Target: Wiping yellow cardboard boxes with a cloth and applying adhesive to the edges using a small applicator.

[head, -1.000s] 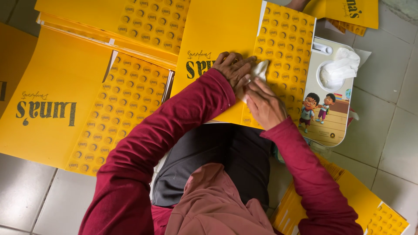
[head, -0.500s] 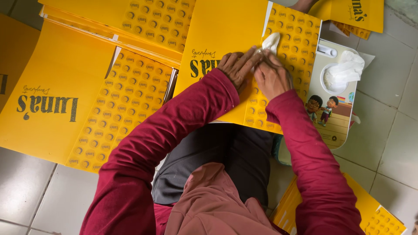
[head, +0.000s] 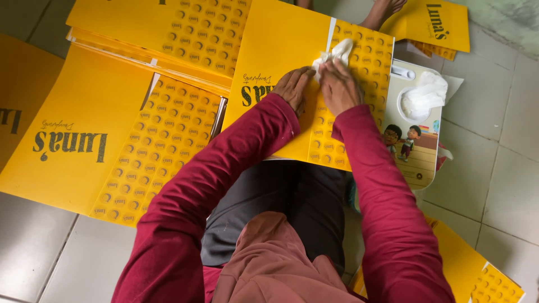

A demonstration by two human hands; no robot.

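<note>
The left hand lies flat, fingers loosely spread, palm down on the yellow sheet that rests across the lap. The right hand sits just beside it, fingers closed on a crumpled white cloth pressed against the sheet's far patterned part, next to the white strip. Both hands nearly touch. To the right stands a small illustrated tray holding another white cloth. More yellow sheets lie left on the tiled floor
</note>
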